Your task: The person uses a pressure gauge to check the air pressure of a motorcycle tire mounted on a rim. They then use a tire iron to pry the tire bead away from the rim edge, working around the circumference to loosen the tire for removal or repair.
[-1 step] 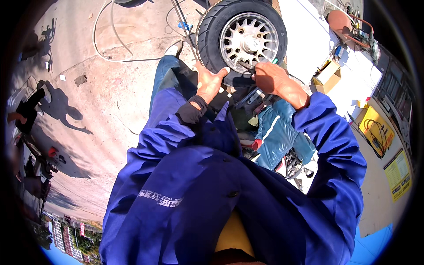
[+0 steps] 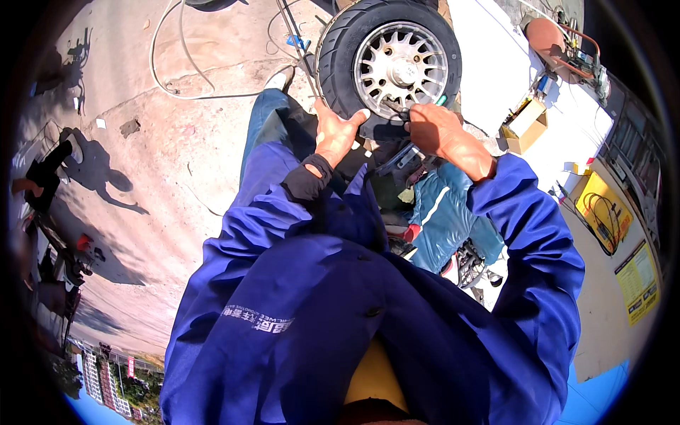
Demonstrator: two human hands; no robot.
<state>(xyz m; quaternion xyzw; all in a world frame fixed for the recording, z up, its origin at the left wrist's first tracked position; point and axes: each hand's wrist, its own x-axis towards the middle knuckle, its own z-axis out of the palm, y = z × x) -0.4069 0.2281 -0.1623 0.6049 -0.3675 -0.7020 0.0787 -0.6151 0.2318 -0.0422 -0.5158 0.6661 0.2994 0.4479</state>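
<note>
Wheel, just fwd of spread L hand, curled R hand, latter's hold unclear

Two hands, one tyred wheel, one open box and, cropped, probably one more tyre.

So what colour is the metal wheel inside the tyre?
Silvery grey; the metal wheel shows best in the head view.

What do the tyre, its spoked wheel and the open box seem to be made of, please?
Tyre: apparently rubber, matte black, judging by its tread grooves.
Spoked wheel: probably metal, silvery, given the bright sheen on its spokes.
Open box: likely cardboard, dull tan, from its thin, flat walls.
</note>
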